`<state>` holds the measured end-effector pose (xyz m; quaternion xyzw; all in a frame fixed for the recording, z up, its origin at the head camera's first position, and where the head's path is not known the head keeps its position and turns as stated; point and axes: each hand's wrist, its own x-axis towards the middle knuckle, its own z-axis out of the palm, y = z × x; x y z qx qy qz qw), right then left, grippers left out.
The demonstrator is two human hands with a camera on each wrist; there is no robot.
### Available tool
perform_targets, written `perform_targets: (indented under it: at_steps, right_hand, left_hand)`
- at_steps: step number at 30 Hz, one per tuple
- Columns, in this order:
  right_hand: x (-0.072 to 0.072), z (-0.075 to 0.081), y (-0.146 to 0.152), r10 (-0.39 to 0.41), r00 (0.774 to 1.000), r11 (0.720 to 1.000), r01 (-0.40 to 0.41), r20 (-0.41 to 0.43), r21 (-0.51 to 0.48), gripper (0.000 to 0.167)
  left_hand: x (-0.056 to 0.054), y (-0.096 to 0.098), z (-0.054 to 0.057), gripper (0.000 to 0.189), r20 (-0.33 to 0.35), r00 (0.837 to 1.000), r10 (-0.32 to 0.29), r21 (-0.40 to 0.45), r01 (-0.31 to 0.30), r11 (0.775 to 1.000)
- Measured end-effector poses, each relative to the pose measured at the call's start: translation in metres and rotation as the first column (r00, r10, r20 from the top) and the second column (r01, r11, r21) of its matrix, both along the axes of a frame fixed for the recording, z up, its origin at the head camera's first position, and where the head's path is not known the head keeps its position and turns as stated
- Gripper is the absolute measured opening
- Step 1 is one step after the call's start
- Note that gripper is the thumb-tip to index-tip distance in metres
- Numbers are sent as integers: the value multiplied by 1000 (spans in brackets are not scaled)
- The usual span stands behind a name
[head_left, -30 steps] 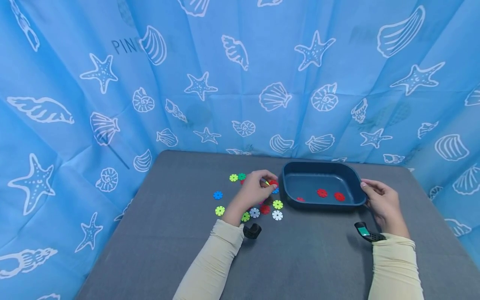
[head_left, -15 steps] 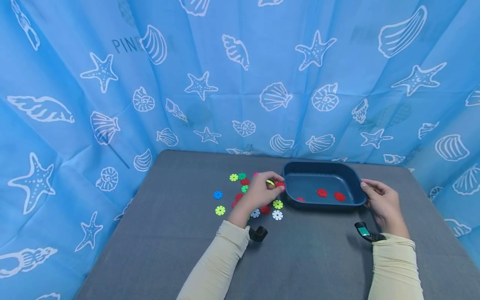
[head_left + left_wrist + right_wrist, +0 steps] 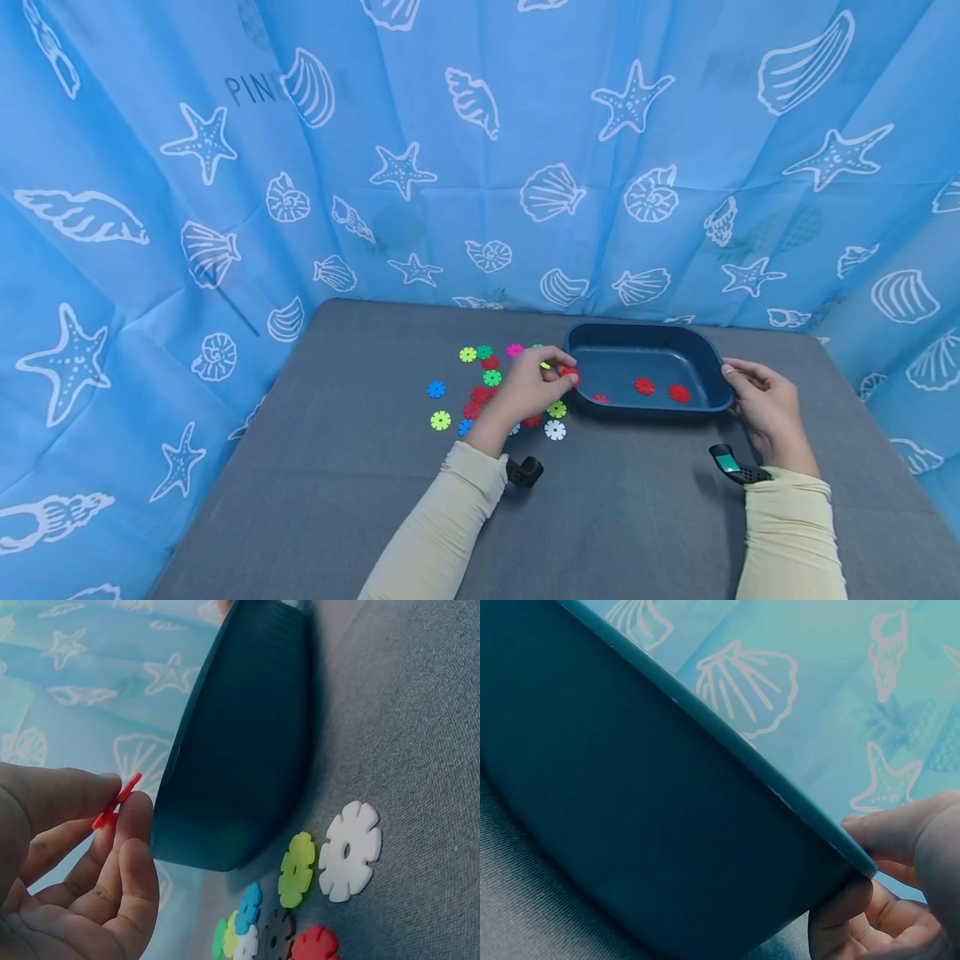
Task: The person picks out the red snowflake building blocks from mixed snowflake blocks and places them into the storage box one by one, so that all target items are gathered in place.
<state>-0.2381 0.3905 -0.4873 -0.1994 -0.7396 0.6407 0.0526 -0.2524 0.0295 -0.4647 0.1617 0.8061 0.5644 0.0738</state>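
Observation:
Between thumb and fingertips my left hand [image 3: 528,385] pinches a red notched disc [image 3: 117,802], at the left rim of a dark blue rectangular tub [image 3: 637,408]. In the left wrist view the disc is seen edge-on, level with the rim. Several red discs [image 3: 643,386] lie inside the tub. My right hand [image 3: 772,412] grips the tub's right rim, thumb on top and fingers below, as the right wrist view shows. Under and around my left forearm lie loose discs of several colours, among them a white disc [image 3: 350,851] and a yellow-green disc [image 3: 297,869].
A grey cloth-covered table [image 3: 315,483] carries everything. A blue disc [image 3: 436,389] and a yellow-green disc [image 3: 440,420] lie at the left of the scatter. Behind the table hangs a blue curtain [image 3: 480,167] with white shell and starfish prints.
My left hand has moved right with the red disc, from above the scattered discs to the tub's left rim. My right hand and the tub stay put.

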Motion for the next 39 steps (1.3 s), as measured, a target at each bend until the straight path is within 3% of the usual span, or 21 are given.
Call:
perform_targets:
  at_steps: [28, 39]
  right_hand:
    - [0, 0, -1, -6, 1000, 999, 6, 0, -35, 33]
    - [1, 1, -1, -5, 1000, 1000, 5, -1, -15, 29]
  left_hand:
    - [-1, 4, -3, 30, 32, 999, -19, 20, 18, 1000]
    - [1, 1, 1, 23, 31, 999, -16, 20, 16, 1000]
